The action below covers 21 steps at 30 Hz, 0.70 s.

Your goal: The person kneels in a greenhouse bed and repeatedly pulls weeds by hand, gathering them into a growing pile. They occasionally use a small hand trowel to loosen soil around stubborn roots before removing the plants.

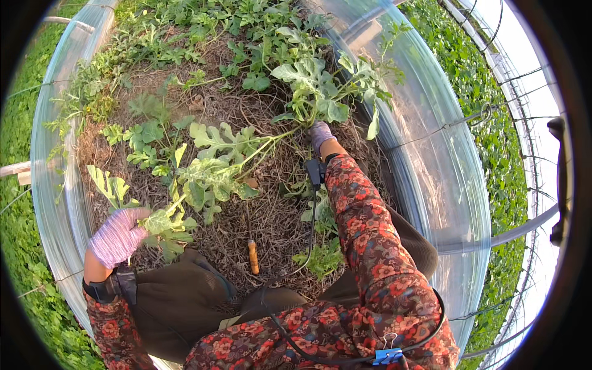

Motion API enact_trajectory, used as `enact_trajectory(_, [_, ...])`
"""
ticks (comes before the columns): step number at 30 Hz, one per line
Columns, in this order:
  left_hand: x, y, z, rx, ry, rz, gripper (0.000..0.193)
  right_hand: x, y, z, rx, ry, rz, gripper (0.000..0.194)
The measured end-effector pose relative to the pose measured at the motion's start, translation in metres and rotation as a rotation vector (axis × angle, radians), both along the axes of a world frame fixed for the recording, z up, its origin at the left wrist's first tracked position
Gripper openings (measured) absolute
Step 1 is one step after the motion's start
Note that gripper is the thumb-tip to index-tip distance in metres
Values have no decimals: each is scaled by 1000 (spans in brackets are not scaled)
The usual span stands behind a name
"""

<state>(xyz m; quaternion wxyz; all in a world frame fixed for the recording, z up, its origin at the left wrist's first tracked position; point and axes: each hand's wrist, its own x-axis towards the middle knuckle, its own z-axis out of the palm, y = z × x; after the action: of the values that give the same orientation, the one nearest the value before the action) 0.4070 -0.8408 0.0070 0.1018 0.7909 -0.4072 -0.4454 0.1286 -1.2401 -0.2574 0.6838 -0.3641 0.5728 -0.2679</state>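
Observation:
My left hand, in a pale purple knit glove, grips the leafy end of a watermelon vine above my left knee. The vine's pale stem stretches up and right across the bed towards my right hand. That hand wears a similar glove and is closed around the stems where they gather below a large leaf cluster; leaves hide some of its fingers. Between my knees, a hand tool with a wooden handle lies on the dry straw, its thin dark shaft pointing away from me.
Clear plastic film lines the bed on the right, with more film on the left. More vines cover the far end. A black cable runs from my right wrist to my chest. Wires and a hoop pipe cross at right.

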Motion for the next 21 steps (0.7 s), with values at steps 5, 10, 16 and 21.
enact_trajectory(5, [15,8,-16,-375,-404,-61,35,-41,35,7,27,-363,-160,15])
enact_trajectory(10, [26,14,-26,-340,-511,-228,33,-65,103,15,-102,-267,-50,26])
enact_trajectory(16, [55,17,-37,-426,-560,144,41,-79,178,88,-474,11,-154,41])
enact_trajectory(21, [58,28,-35,-451,-656,227,44,-46,206,177,-563,-45,-55,32])
